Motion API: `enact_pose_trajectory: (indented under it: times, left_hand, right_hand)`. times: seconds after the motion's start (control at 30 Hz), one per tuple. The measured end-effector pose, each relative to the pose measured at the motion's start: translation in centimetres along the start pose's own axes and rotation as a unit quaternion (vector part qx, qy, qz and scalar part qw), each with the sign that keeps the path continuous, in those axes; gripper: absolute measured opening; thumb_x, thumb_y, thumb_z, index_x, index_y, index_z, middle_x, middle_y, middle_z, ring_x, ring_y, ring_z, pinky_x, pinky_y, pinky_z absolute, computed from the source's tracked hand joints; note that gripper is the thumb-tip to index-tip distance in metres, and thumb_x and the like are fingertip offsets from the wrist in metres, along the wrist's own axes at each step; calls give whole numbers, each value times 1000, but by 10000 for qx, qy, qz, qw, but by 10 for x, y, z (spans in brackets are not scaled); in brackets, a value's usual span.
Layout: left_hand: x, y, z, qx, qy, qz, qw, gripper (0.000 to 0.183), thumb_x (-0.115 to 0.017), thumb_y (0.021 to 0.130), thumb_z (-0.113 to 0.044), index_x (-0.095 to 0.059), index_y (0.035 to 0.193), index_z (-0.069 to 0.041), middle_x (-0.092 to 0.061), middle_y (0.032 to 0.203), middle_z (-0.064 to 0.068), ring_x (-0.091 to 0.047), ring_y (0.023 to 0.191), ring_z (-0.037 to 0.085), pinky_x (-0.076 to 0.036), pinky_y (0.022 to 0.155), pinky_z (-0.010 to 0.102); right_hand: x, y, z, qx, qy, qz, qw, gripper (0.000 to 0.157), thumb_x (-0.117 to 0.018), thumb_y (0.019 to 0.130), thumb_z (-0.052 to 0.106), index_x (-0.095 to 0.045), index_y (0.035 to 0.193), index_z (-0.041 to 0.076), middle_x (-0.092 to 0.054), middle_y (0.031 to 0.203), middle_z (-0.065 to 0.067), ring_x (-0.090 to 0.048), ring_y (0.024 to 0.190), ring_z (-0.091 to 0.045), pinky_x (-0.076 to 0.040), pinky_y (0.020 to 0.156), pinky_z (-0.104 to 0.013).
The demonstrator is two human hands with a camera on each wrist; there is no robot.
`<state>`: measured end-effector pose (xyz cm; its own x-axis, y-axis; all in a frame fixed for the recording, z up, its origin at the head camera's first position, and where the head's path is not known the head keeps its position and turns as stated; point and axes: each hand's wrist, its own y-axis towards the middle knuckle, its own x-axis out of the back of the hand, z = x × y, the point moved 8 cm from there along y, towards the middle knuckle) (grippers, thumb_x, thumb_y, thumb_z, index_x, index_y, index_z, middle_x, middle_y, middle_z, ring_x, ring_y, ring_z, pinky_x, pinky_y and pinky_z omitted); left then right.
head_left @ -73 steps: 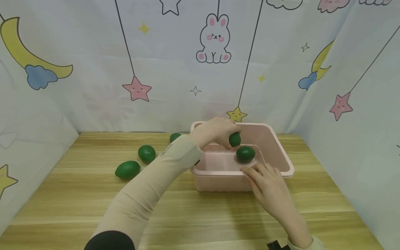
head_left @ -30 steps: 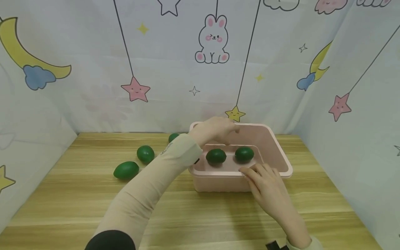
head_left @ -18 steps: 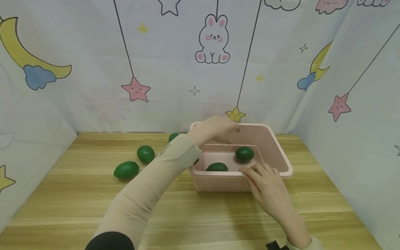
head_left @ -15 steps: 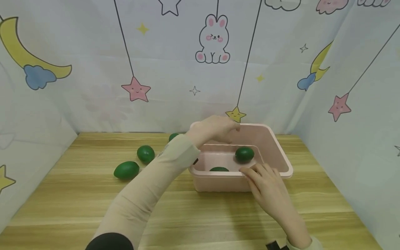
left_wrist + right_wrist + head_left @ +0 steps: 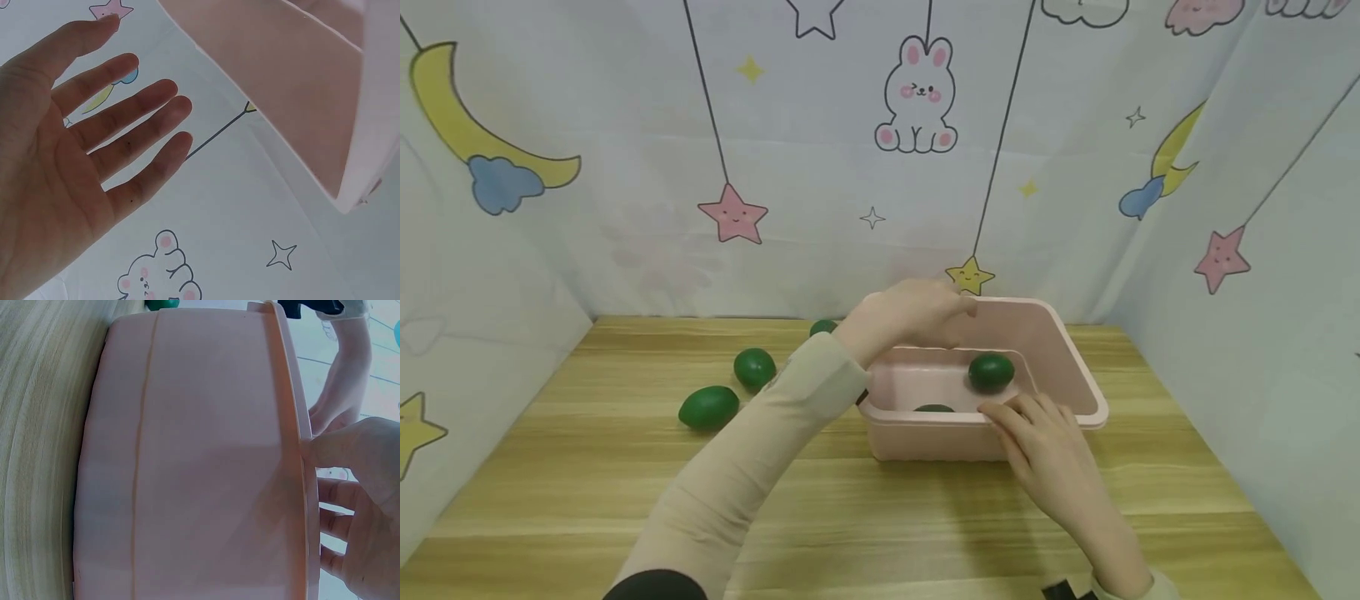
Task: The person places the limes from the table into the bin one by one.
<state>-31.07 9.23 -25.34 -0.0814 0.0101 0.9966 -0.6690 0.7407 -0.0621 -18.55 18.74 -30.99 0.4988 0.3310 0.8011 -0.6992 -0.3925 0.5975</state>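
A pink plastic bin [image 5: 940,442] stands toward the back of the wooden table. Inside it lies a glossy dark green fruit [image 5: 991,372], egg-shaped like a lime or small avocado. Only the top of a second green fruit [image 5: 935,408] shows above the front rim. My left hand [image 5: 910,312] hovers over the bin's back left part. The left wrist view shows its fingers [image 5: 134,128] spread and holding nothing. With thumb outside and fingers over the edge, my right hand [image 5: 1048,450] grips the front rim, as the right wrist view also shows.
On the table [image 5: 820,533], left of the bin, lie a pointed green fruit [image 5: 709,408], a rounder one [image 5: 755,369] and a third [image 5: 822,327] partly hidden behind my left arm. A printed white curtain [image 5: 805,133] closes off the back and sides.
My left hand has let go of a green fruit in the bin. That fruit has rolled toward the front wall, mostly out of sight. My left forearm has shifted slightly left; my right hand stays.
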Motion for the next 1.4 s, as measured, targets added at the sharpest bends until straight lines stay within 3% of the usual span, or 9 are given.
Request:
enact_pose_trajectory:
  times: [0.57,1.23,1.4]
  left_hand:
    - [8,-25,8,123,47,-387,9992,42,-57,87,-35,-51,127,-25,-57,121,-3,-54,111,12,-44,95,29]
    - [-6,-48,23,134,-159,-1010,9947,39,-55,88,-32,-53,126,-21,-58,117,0,-56,105,15,-48,89,33]
    - [-7,-55,29,181,-313,-1312,9907,37,-57,88,-31,-55,124,-23,-58,114,-1,-57,100,14,-49,85,32]
  right_hand:
    - [-2,0,0,56,-29,-13,10000,24,-65,80,17,-66,104,21,-58,85,5,-51,83,-15,-35,69,-30]
    - [0,0,-1,26,9,7,10000,23,-63,82,18,-66,105,21,-59,86,5,-51,83,-14,-35,70,-30]
    - [0,-1,-1,43,-18,-11,10000,23,-62,82,17,-66,104,20,-58,86,5,-50,83,-14,-34,69,-30]
